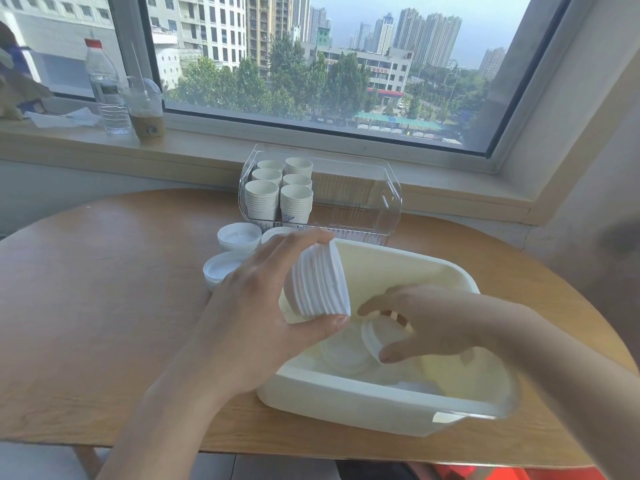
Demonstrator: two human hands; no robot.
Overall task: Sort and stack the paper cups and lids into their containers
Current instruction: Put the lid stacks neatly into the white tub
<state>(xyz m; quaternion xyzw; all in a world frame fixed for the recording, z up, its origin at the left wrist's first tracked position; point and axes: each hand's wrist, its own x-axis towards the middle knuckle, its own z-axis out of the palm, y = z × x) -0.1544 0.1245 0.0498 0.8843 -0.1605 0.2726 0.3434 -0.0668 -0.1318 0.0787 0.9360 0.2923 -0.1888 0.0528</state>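
over the near left corner of the white tub (349,396), in the head view, the left hand (256,317) grips a stack of white lids (317,280) tilted on its side, thumb under its lower edge and fingers curled over the top. just beside it the right hand (433,323) reaches down into the tub and pinches a single lid (372,339) between thumb and fingertips. more loose lids (346,355) lie on the tub's floor below both hands. the tub sits on a round wooden table (104,289). behind it, to the left, three lid stacks (239,239) rest on the table. farther back a clear container (363,202) holds six stacks of paper cups (278,188) in its left part. on the windowsill (207,143) stand a water bottle (105,88) and an iced drink cup (145,112).
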